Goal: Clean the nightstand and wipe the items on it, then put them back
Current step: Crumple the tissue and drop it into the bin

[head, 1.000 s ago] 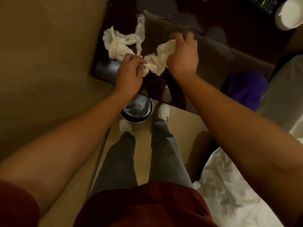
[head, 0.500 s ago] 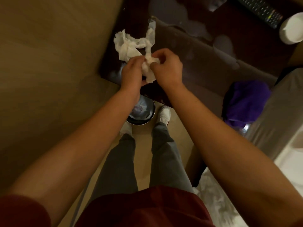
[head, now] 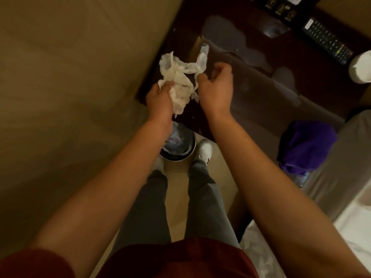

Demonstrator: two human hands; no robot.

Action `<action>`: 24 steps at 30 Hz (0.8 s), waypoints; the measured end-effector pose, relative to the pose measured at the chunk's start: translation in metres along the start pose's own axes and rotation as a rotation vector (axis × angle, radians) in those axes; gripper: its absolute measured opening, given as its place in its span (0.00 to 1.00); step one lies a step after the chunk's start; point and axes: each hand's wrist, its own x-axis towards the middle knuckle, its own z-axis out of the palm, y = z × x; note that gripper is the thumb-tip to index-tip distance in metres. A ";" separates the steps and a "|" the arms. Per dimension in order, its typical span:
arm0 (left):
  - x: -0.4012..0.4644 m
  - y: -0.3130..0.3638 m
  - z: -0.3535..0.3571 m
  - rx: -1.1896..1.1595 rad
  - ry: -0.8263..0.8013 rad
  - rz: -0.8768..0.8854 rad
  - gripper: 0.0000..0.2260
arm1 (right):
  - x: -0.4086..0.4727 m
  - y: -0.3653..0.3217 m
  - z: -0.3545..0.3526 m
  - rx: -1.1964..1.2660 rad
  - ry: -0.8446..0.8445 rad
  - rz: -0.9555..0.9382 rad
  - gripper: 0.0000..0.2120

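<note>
Head view looks straight down on a dark glossy wooden nightstand [head: 261, 101] and two bare hands above its near-left corner. The left hand [head: 160, 101] is closed around the lower part of a crumpled white paper tissue [head: 180, 81], thumb and fingers bunched into its folds. The right hand [head: 215, 87] sits just right of the tissue, fingers curled inward with the fingertips [head: 198, 78] pinching a thin strip at the tissue's edge; its motion blur hides how firm that pinch is. The tissue hangs over the nightstand's corner, its loose ends reaching toward the middle of the top. At the nightstand's far-right side lies a black remote control [head: 327, 40], with a white round cup [head: 361, 67] just beyond it at the right edge. Below the nightstand's near edge stands a round dark waste bin [head: 178, 145], beside a white shoe [head: 205, 150]. A purple folded cloth [head: 305, 145] lies right of the nightstand on the grey bed edge
</note>
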 end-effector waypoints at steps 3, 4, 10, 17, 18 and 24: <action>0.004 -0.004 -0.009 0.007 -0.005 -0.038 0.05 | 0.031 -0.002 0.009 -0.303 -0.091 -0.135 0.35; 0.004 -0.005 -0.013 0.008 0.000 -0.039 0.05 | 0.037 -0.003 0.015 -0.411 -0.147 -0.176 0.37; 0.008 -0.011 -0.024 -0.025 0.068 -0.070 0.13 | 0.044 0.004 0.049 -0.844 -0.234 -0.411 0.39; 0.012 -0.008 -0.024 0.018 0.046 -0.060 0.10 | 0.048 0.014 0.048 -0.936 -0.249 -0.457 0.22; 0.012 -0.008 -0.023 0.029 0.047 -0.051 0.10 | 0.049 0.014 0.045 -0.899 -0.263 -0.450 0.20; 0.012 -0.002 -0.021 0.051 0.020 0.013 0.12 | 0.037 0.010 0.011 -0.526 -0.129 -0.356 0.14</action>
